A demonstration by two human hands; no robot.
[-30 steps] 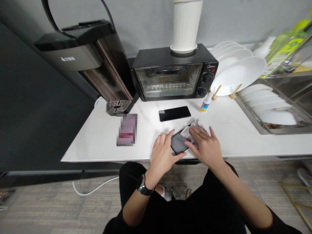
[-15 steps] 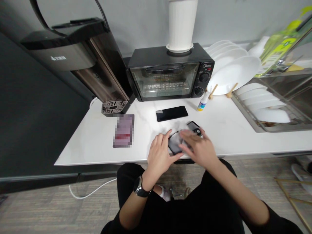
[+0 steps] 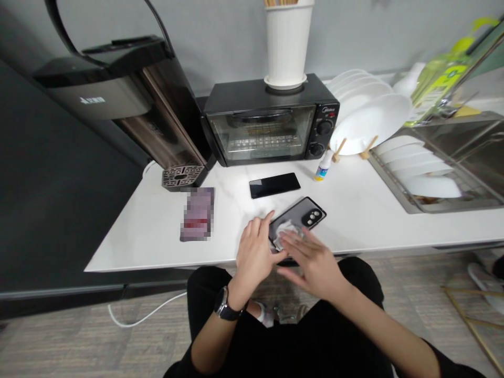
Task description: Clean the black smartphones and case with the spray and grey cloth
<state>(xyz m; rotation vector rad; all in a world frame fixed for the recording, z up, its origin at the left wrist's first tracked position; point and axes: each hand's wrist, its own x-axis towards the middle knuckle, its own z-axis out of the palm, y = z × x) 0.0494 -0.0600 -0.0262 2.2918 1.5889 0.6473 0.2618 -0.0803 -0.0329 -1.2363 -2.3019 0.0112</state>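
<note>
A phone case (image 3: 296, 213) with a black rim and a greyish see-through back lies slanted at the counter's front edge, its camera cutouts at the upper right. My left hand (image 3: 255, 244) grips its left end between thumb and fingers. Under the fingertips of my right hand (image 3: 313, 260) a crumpled white tissue (image 3: 286, 230) is pressed on the lower part of the case, the thumb held apart. Just beyond the case rests a black smartphone (image 3: 274, 186), screen up. A small white spray bottle (image 3: 323, 167) with a blue and yellow label stands to its right.
A pixelated purple packet (image 3: 198, 214) lies on the white counter (image 3: 136, 231) at left, before a tall dark water dispenser (image 3: 157, 115). Behind the phone stands a toaster oven (image 3: 271, 131) carrying a white cup (image 3: 289, 47). Racked plates (image 3: 372, 123) and a sink (image 3: 409, 205) are at right.
My right hand has slid down and slightly left over the case, baring its camera end. The tissue now shows clearly. My left hand keeps its grip on the case.
</note>
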